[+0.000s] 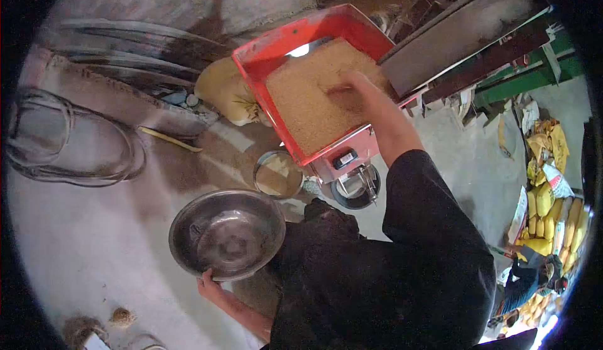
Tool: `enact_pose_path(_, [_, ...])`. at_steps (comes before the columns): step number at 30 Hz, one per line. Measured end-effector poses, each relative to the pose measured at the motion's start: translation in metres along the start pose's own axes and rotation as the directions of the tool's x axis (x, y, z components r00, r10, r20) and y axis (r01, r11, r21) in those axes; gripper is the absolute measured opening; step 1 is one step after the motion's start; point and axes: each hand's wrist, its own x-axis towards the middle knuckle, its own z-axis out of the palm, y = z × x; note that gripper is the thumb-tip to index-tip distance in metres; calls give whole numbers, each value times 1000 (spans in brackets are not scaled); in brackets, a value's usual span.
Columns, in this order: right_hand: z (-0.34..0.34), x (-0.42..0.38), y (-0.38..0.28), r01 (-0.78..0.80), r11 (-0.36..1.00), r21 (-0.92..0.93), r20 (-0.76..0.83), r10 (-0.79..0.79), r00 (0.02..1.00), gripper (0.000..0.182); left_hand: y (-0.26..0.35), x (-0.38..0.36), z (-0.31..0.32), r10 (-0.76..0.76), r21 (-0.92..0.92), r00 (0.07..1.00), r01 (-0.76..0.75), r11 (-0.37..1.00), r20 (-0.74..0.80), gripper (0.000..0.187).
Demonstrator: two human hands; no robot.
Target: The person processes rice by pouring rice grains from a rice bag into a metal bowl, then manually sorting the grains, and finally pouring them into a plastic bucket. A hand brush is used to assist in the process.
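Observation:
A red hopper (273, 41) holds a heap of brown grain (301, 92). My right hand (353, 86) reaches into the grain, its fingers partly sunk in or hidden by it, so I cannot make out their grip. Down at the left, my left hand (208, 283) grips the near rim of a wide metal basin (229, 234), which is tilted and has nothing visible in it. Under the hopper, part of the red machine (359, 149) shows, with a small black box on its front.
Below the hopper stand a round container (278, 174) and a black-rimmed bucket (355, 187). A sack (226, 92) leans left of the hopper. Coiled hose (135, 155) lies far left. At right, a person (524, 281) is near yellow sacks (541, 215).

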Motion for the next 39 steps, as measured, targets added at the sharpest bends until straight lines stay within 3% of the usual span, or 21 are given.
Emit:
enact_pose_path(2, [8,-22,-2,79,896,438,197,-181,964,58,-6,6,11,73,-41,997,-73,997,4,18])
enact_pose_path(4, [37,11,28,-110,640,760,371,-289,882,51,3,7,22,32,-8,999,-31,999,32,19])
enact_pose_path(6, [68,53,41,-304,465,832,472,-303,828,47,10,15,32,-3,28,998,1,1000,57,20])
enact_pose_path(7, [71,58,19,-320,755,573,654,-185,734,48,11,21,35,-3,56,998,0,998,56,22])
enact_pose_path(9, [82,65,-1,-296,928,227,773,13,634,50,11,29,40,-9,94,998,2,996,70,25])
enact_pose_path(12, [80,60,-13,-282,956,78,734,136,665,61,15,34,50,36,-51,982,-27,998,185,25])
enact_pose_path(15, [-8,10,-68,-212,934,287,779,-99,619,60,30,30,56,63,18,985,-66,998,160,24])
enact_pose_path(17, [-46,-11,-80,-235,693,682,537,-255,804,43,34,31,58,50,37,979,-58,998,200,25])
enact_pose_path(21, [-53,42,-35,-262,590,764,445,-188,875,36,33,32,61,80,8,976,-83,997,202,25])
enact_pose_path(23, [-95,14,-56,-214,251,944,293,-341,893,38,40,22,66,104,-29,975,-100,995,198,24])
enact_pose_path(25, [-102,27,-48,-103,348,932,198,-249,948,42,31,31,61,85,-27,979,-81,996,188,24])
enact_pose_path(27, [-113,28,-41,-269,4,963,237,-484,842,41,29,32,61,65,-21,981,-62,998,182,24])
enact_pose_path(28, [-119,32,-41,-301,-17,953,258,-472,843,40,32,27,62,60,-18,982,-58,998,181,25])
enact_pose_path(29, [-120,30,-41,-303,-16,953,259,-473,842,40,34,24,63,56,-14,982,-54,998,180,25])
enact_pose_path(32, [-129,18,-48,-116,92,989,145,-430,891,36,27,24,62,58,-8,982,-57,998,178,26])
enact_pose_path(33, [-117,36,-34,128,426,896,49,-381,923,34,27,22,63,56,-9,982,-56,998,180,26])
enact_pose_path(34, [-105,52,-20,320,701,638,-61,-368,928,33,28,19,65,69,13,982,-73,997,178,24])
enact_pose_path(36, [-73,86,16,335,938,84,-19,-335,942,27,27,19,66,83,35,981,-91,995,175,23])
enact_pose_path(37, [-50,87,32,337,938,85,-19,-337,941,27,25,22,64,62,46,981,-72,996,183,23])
enact_pose_path(38, [-25,82,51,120,884,451,-22,-124,992,26,24,24,63,42,55,981,-53,997,188,22])
enact_pose_path(39, [-3,73,66,-97,659,746,58,81,995,26,28,21,64,45,54,982,-56,997,185,22])
